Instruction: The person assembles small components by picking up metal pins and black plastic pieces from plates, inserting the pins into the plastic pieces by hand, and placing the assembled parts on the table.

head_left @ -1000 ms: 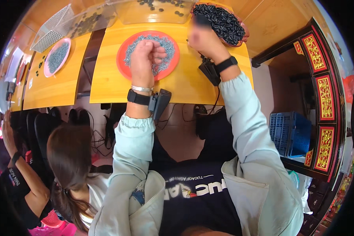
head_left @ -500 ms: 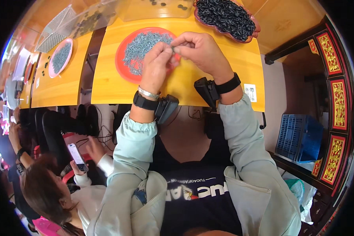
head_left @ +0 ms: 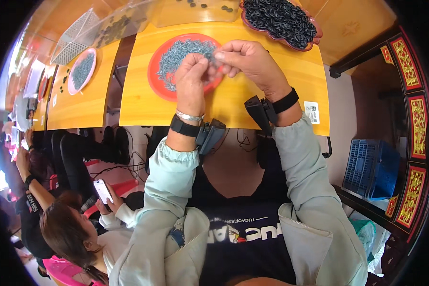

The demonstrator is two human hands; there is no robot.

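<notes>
- The yellow table (head_left: 271, 102) carries a red plate (head_left: 156, 76) of small grey parts near its middle.
- A dark red tray (head_left: 314, 33) of black rings sits at its far right corner.
- A clear box (head_left: 176, 14) lies along the far edge, a few black rings inside.
- A white label (head_left: 311, 112) is stuck near the right front corner.
- The left table (head_left: 81, 107) holds a pink plate (head_left: 71, 88) of grey parts and a mesh basket (head_left: 74, 40).

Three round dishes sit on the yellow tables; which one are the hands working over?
The red dish of small grey parts, right under both hands. The dark-rimmed dish of black rings lies beyond the right hand; the pink dish sits on the left table.
</notes>
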